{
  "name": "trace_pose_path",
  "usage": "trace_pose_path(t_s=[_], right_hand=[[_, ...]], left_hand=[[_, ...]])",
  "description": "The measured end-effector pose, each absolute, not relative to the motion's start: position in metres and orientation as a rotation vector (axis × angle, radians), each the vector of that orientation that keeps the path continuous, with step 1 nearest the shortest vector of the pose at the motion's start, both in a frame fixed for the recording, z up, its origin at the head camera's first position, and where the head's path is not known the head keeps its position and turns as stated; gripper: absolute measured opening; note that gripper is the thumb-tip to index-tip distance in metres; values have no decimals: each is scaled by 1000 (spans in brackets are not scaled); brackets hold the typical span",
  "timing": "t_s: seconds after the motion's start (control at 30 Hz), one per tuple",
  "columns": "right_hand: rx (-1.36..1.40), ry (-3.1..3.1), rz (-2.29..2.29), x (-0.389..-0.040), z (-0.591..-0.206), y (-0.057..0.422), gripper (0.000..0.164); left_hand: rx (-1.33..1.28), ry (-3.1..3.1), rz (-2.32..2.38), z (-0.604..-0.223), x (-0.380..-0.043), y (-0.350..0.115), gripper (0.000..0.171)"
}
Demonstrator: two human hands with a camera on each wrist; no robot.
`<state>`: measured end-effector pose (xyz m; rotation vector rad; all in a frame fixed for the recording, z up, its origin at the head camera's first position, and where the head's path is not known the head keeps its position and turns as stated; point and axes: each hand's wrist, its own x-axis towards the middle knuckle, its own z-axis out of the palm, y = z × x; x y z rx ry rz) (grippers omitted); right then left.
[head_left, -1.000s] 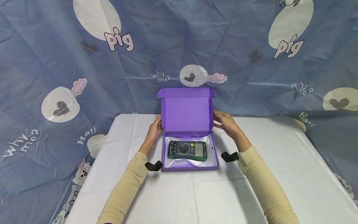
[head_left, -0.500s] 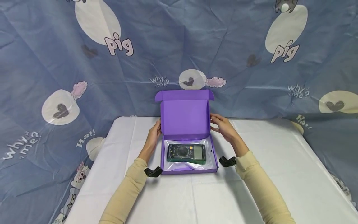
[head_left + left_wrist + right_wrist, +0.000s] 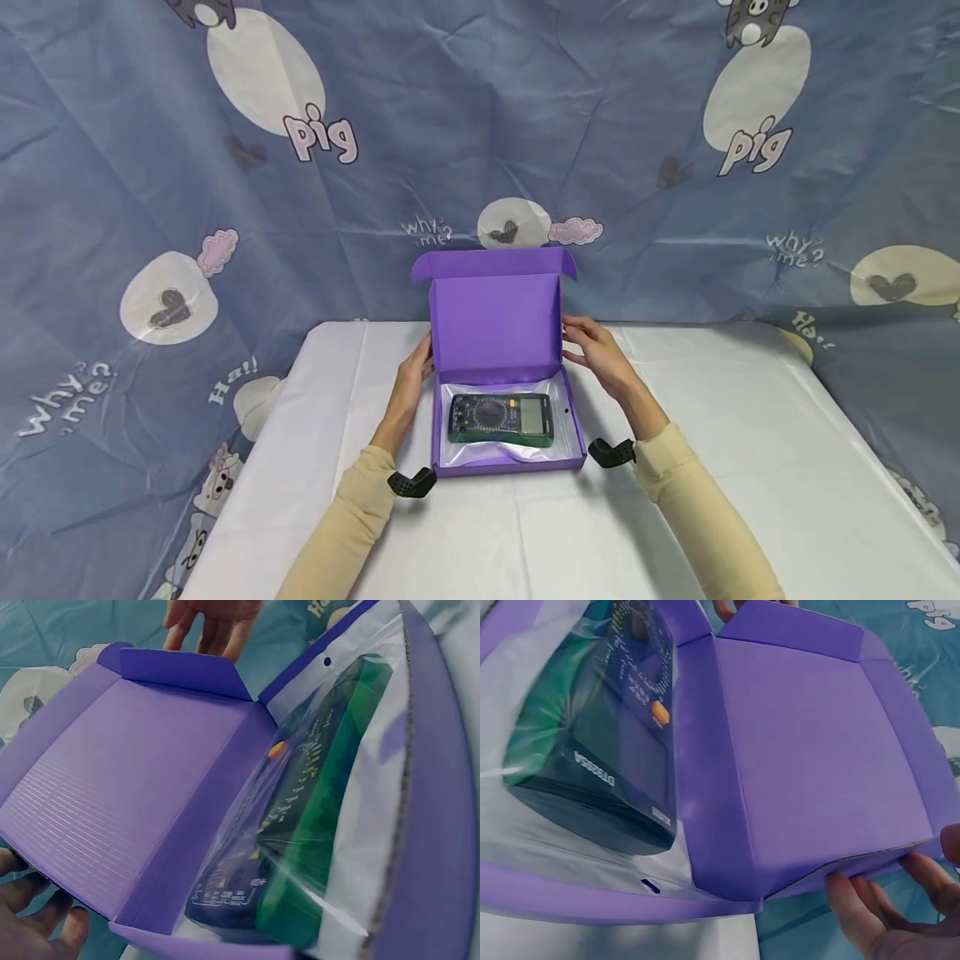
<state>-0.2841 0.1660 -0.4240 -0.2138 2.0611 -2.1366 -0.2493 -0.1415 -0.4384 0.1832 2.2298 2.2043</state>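
Note:
A purple cardboard box (image 3: 510,470) lies on the white-covered table, its lid (image 3: 497,323) raised at the back. Inside, a digital multimeter (image 3: 501,419) in a green holster lies in a clear plastic bag (image 3: 540,832), screen to the right. My left hand (image 3: 408,379) holds the lid's left edge, its fingertips partly hidden behind it. At the opposite edge, my right hand (image 3: 600,354) holds the lid's side flap, thumb low and fingers higher up. The right wrist view shows those fingertips (image 3: 847,889) against the flap.
A blue printed cloth (image 3: 630,192) hangs right behind the raised lid. White cloth covers the table (image 3: 750,450) on both sides of the box. A black wrist device (image 3: 412,483) shows by the left sleeve, and another (image 3: 611,453) by the right.
The whole scene has shifted slightly downward in the head view. The lid's front flap looks a little wider and its side flaps show less. Both hands stay at the lid's edges.

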Motion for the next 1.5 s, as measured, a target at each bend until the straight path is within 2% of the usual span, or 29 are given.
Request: trace_pose_path(t_s=[0.23, 0.53, 0.73, 1.03, 1.17, 1.37, 1.5], right_hand=[[-266, 2078, -2158, -275, -427, 169, 41], [-266, 2050, -2210, -266, -431, 163, 36], [-280, 2060, -2218, -263, -434, 162, 32], [-250, 2015, -2258, -256, -440, 162, 24], [-225, 2016, -2250, -255, -441, 163, 27], [-291, 2019, -2208, -255, -436, 162, 44], [-279, 1988, -2208, -253, -435, 162, 47]], left_hand=[[352, 2322, 2205, -442, -238, -140, 46], [348, 2439, 2229, -461, -228, -144, 45], [409, 2494, 2302, -460, -216, -144, 40], [445, 2364, 2471, -471, -215, -144, 34], [461, 2360, 2496, -473, -214, -144, 33], [458, 2452, 2468, -474, -212, -144, 33], [441, 2508, 2437, -475, -208, -145, 31]])
